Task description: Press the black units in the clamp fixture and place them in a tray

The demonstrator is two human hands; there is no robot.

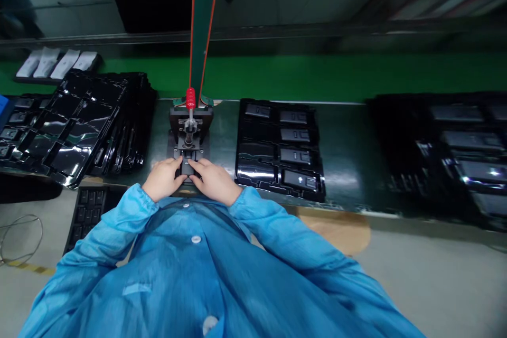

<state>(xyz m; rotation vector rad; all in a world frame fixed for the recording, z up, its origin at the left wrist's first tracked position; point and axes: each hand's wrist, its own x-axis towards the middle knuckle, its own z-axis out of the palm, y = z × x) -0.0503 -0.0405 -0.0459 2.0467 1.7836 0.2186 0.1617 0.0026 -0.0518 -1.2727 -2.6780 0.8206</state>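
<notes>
At one red-handled clamp, left hand and right hand grip one dark case; one nearby tray holds five cases.

From my remote seat I see one small black plastic casing, roughly rectangular, lying in the front of the toggle-clamp fixture. It is held from both sides, so its long edges are partly hidden from me; a tiny pale marking shows on its upper face, too small for me to read. I see the fixture's dark metal block standing just behind the casing, bolted to a flat base, with its red clamp handle at the far end.
</notes>
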